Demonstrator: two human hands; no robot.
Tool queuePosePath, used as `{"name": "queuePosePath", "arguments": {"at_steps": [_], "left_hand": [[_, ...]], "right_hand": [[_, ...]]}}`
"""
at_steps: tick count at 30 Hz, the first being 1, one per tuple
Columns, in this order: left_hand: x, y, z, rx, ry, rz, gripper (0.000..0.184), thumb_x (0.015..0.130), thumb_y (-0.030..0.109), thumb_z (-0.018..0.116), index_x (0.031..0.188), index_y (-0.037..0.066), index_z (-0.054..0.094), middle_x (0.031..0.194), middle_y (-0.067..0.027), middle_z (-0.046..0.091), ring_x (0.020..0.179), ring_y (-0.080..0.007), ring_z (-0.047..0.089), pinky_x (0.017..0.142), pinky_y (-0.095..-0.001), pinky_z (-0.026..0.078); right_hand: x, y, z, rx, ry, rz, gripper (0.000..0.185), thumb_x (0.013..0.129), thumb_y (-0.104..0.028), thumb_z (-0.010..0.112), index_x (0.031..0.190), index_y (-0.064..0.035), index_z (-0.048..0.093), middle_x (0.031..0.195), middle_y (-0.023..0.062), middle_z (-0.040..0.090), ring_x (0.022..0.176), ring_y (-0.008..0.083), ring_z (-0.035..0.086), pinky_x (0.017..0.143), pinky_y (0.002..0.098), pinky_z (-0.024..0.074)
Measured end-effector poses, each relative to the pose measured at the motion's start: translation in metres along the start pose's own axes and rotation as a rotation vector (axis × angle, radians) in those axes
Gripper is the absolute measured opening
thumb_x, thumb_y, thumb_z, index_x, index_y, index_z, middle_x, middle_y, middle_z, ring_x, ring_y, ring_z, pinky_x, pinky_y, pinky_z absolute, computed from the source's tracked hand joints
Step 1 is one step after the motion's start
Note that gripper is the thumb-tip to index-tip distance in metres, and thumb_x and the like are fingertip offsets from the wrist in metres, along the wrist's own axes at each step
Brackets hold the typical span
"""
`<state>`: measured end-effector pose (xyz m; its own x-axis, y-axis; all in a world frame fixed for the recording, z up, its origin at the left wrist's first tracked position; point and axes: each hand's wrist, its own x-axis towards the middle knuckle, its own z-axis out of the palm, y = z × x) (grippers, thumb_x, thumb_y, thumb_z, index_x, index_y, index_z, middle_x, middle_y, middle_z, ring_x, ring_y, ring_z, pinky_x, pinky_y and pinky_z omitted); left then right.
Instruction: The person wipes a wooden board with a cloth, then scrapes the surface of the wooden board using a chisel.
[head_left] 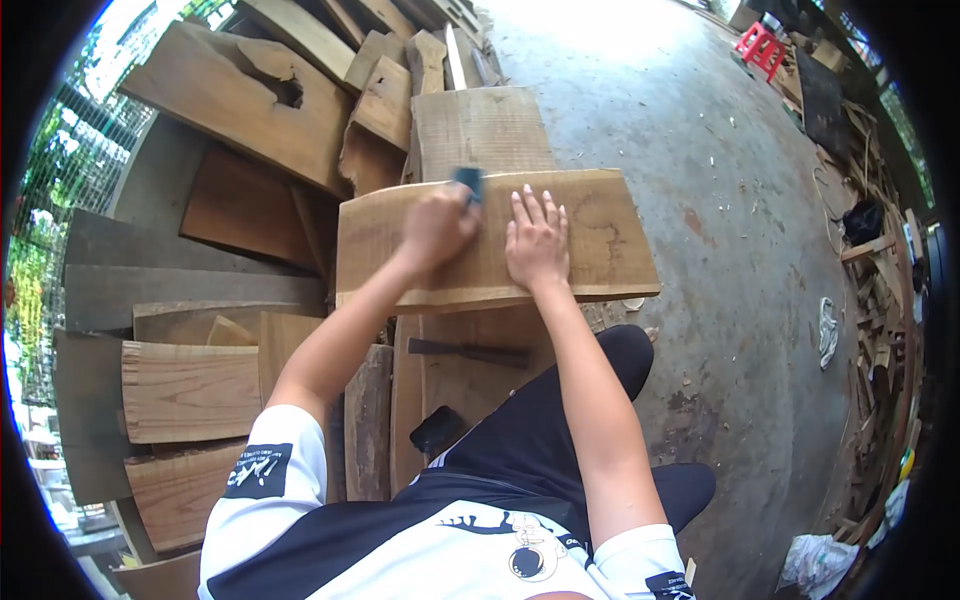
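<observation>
A thick wooden board (598, 230) with a wavy natural edge lies crosswise in front of me. My left hand (438, 228) is closed on a small dark teal pad (468, 181) near the board's far edge. Motion blurs the hand and the pad, so I cannot tell exactly what kind of pad it is. Flat on the board's face, right of the middle, rests my right hand (537, 240), its fingers stretched out and holding nothing. Another board (485, 120) extends from beneath the far side.
Stacked planks and slabs (190, 390) crowd the left side. A slab with a hole (235, 95) leans at the upper left. Below the board lie a dark flat bar (468, 352) and a black object (436, 428). Wood scraps and a red stool (760, 48) border the concrete floor (740, 250).
</observation>
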<state>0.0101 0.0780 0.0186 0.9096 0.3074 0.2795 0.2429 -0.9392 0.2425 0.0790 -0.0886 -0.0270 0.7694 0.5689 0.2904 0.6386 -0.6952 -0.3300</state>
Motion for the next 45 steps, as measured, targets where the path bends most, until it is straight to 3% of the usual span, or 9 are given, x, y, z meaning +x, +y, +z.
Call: {"name": "queuePosePath", "arguments": {"at_steps": [3,7,15,21,24,27,32,39,45], "left_hand": [[-0.008,0.007,0.014,-0.073,0.013,0.305,0.027,0.091,0.032,0.068,0.097,0.007,0.065,0.093,-0.0206,0.071,0.082,-0.0388,0.071,0.071,-0.0489,0.058],[0.051,-0.044,0.017,0.053,0.228,-0.267,0.029,0.094,0.033,0.065,0.098,0.004,0.067,0.093,-0.0225,0.072,0.086,-0.0402,0.072,0.075,-0.0504,0.059],[-0.053,0.026,-0.011,-0.208,-0.089,0.233,0.024,0.091,0.028,0.069,0.103,0.006,0.068,0.095,-0.0184,0.070,0.087,-0.0398,0.070,0.077,-0.0479,0.056],[-0.177,0.034,-0.041,-0.399,-0.285,0.227,0.028,0.090,0.024,0.073,0.114,0.012,0.065,0.095,-0.0142,0.066,0.088,-0.0351,0.068,0.077,-0.0435,0.057],[-0.217,0.026,-0.021,-0.388,-0.404,0.109,0.035,0.088,0.023,0.075,0.120,0.012,0.065,0.098,-0.0153,0.067,0.090,-0.0356,0.068,0.080,-0.0437,0.056],[-0.247,0.009,0.014,-0.363,-0.453,0.170,0.051,0.085,0.025,0.076,0.131,0.011,0.059,0.105,-0.0170,0.067,0.102,-0.0379,0.064,0.088,-0.0467,0.054],[-0.243,0.015,0.032,-0.301,-0.521,0.271,0.052,0.081,0.021,0.075,0.128,0.006,0.060,0.121,-0.0159,0.065,0.111,-0.0387,0.060,0.098,-0.0483,0.050],[-0.194,0.037,-0.022,-0.311,-0.094,0.389,0.009,0.083,0.012,0.074,0.092,0.009,0.072,0.086,-0.0076,0.073,0.082,-0.0256,0.069,0.079,-0.0408,0.050],[-0.086,0.012,-0.049,-0.374,0.344,0.217,0.007,0.086,0.010,0.073,0.090,0.004,0.071,0.085,-0.0117,0.072,0.078,-0.0269,0.069,0.076,-0.0387,0.054]], "right_hand": [[0.000,0.004,0.001,0.013,0.004,-0.016,0.051,0.100,-0.023,0.048,0.147,-0.0063,0.053,0.159,0.0094,0.044,0.149,0.0338,0.036,0.125,0.0495,0.0223],[0.000,0.008,0.007,0.003,0.023,-0.041,0.050,0.099,-0.020,0.047,0.147,-0.0053,0.053,0.158,0.0085,0.046,0.149,0.0337,0.036,0.125,0.0496,0.0223],[0.001,0.013,0.013,-0.051,0.070,-0.076,0.051,0.098,-0.023,0.048,0.146,-0.0063,0.055,0.158,0.0079,0.047,0.147,0.0328,0.039,0.124,0.0505,0.0248],[-0.002,0.019,0.004,0.075,0.035,-0.108,0.045,0.100,-0.020,0.049,0.140,-0.0027,0.059,0.155,0.0108,0.050,0.147,0.0331,0.039,0.124,0.0525,0.0251],[-0.035,-0.003,-0.028,0.289,0.301,-0.391,0.025,0.088,-0.014,0.062,0.108,-0.0002,0.069,0.117,0.0189,0.069,0.113,0.0348,0.065,0.102,0.0468,0.0490],[-0.122,-0.036,-0.052,0.411,-0.064,-0.432,0.014,0.086,-0.017,0.066,0.088,-0.0032,0.066,0.086,0.0142,0.069,0.080,0.0348,0.067,0.076,0.0452,0.0551],[-0.180,-0.022,0.025,-0.126,-0.518,-0.209,0.024,0.085,-0.018,0.068,0.107,-0.0086,0.070,0.111,0.0143,0.069,0.102,0.0347,0.067,0.081,0.0488,0.0559],[-0.175,-0.013,0.071,-0.302,-0.704,-0.150,0.017,0.080,-0.018,0.072,0.096,-0.0126,0.078,0.105,0.0124,0.074,0.100,0.0312,0.071,0.078,0.0453,0.0573],[-0.163,-0.020,0.017,-0.053,-0.637,-0.312,0.021,0.087,-0.023,0.069,0.099,-0.0052,0.070,0.099,0.0168,0.071,0.091,0.0322,0.073,0.074,0.0435,0.0589]]}}
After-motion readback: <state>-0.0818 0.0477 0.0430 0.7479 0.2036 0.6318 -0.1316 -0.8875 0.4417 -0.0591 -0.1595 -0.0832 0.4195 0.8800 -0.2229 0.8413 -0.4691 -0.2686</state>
